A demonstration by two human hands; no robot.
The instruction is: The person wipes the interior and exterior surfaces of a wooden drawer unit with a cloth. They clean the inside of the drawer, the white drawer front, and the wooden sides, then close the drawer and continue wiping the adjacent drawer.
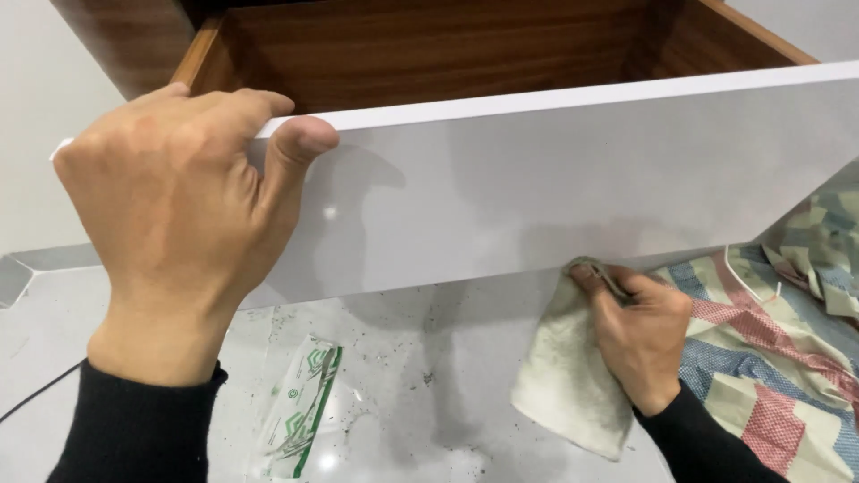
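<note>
- The left hand (183,224) fills the picture at 9 o'clock. Its fingers (228,100) curl over the top edge of a white drawer front (555,188), and the thumb presses flat on the panel's outer face, so the hand is clamped on that edge.
- The right hand (640,335) sits at 4 o'clock, just below the panel's lower edge. Its fingers (595,279) are together, pinching a pale cloth (568,376) and pressing the cloth's top corner against the bottom rim of the panel.
- The rest of the cloth hangs down from that grip toward 5 o'clock, loose and slightly rumpled, its lower end over the floor.
- Both wrists end in black sleeves (134,429), one at 7 o'clock and one at 5 o'clock.
- The drawer front is glossy and white, tilted so its right end rises toward 2 o'clock. It spans nearly the full width of the view.
- Behind the panel, at 12 o'clock, the open wooden drawer box (429,49) shows dark brown sides and a brown inner wall.
- Below the panel lies a pale grey floor (429,394), speckled with dark grit.
- A clear plastic wrapper (300,407) with green print lies on the floor at 6 to 7 o'clock, near the left forearm.
- A woven sheet (778,358) in red, blue and cream stripes covers the floor at 3 to 4 o'clock, just beside the right hand.
- A thin black cable (36,394) crosses the floor at 8 o'clock.
</note>
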